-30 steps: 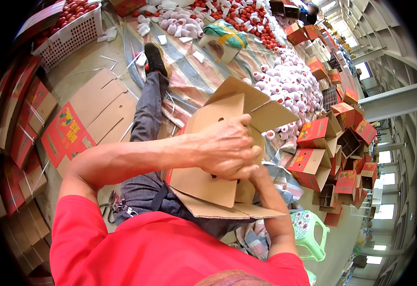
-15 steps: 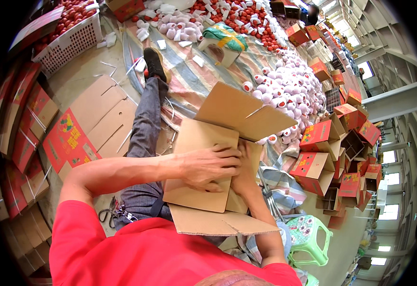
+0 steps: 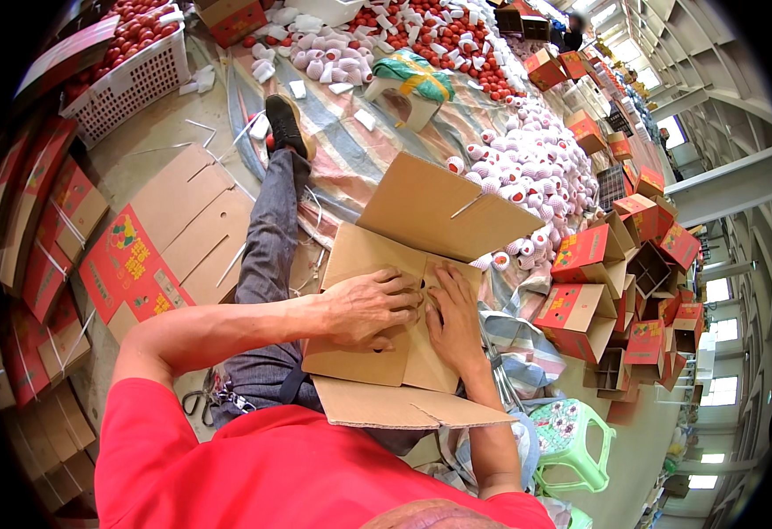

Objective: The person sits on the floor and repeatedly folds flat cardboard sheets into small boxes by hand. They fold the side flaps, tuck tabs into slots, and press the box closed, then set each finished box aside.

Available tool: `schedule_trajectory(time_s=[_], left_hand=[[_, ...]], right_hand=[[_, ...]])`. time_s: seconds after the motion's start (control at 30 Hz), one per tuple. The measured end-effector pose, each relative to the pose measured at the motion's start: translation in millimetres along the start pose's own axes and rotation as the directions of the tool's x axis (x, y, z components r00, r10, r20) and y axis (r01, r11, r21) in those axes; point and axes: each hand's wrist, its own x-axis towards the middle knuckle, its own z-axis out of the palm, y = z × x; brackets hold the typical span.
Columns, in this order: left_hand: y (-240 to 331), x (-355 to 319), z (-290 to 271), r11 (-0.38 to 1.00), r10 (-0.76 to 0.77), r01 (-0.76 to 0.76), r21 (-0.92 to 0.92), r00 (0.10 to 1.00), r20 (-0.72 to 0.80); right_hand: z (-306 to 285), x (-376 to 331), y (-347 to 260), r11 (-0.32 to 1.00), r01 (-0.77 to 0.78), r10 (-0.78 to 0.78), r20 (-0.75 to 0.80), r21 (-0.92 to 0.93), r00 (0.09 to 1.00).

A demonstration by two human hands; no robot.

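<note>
A brown cardboard box (image 3: 350, 360) rests across my lap, its two side flaps folded inward and meeting at a seam in the middle. The far flap (image 3: 439, 203) stands up and leans away, while the near flap (image 3: 395, 403) sticks out toward my body. My left hand (image 3: 372, 309) presses down on the left side flap, fingers apart and slightly bent. On the right side flap (image 3: 430, 361) lies my right hand (image 3: 454, 319), its fingers stretched out beside the seam. Neither hand holds anything. The inside of the box is hidden.
A flattened red and brown carton (image 3: 152, 264) lies left of my leg, near stacked flat cartons (image 3: 42, 238). Ahead are net-wrapped fruit (image 3: 536, 167), a small stool (image 3: 412, 88) and a white crate (image 3: 130, 84). Folded boxes (image 3: 580, 313) and a green stool (image 3: 575, 441) stand right.
The raised left flap has gone down level with the right one. My right hand has come out from the flap's edge onto the top, and my left hand has shifted slightly left.
</note>
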Motion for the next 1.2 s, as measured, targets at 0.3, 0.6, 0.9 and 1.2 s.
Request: schedule_trajectory(time_s=[0.3,0.6,0.9,1.2], left_hand=[[-2,0,0,1.000,-0.018,0.017,0.019,1.000,0.003],[-3,1,2,1.000,-0.014,0.015,0.010,1.000,-0.023],[-4,1,7,0.999,-0.031,0.031,0.020,0.999,-0.015],[-18,2,29,0.980,-0.052,0.042,0.194,0.998,0.047]], right_hand=[[3,5,-1,1.000,-0.016,0.016,0.001,-0.010,1.000],[3,6,0,1.000,0.001,-0.001,0.013,-0.022,1.000],[5,5,0,0.999,0.020,-0.019,0.018,-0.029,1.000],[10,-19,12,0.917,-0.295,0.395,-0.507,0.269,0.766]])
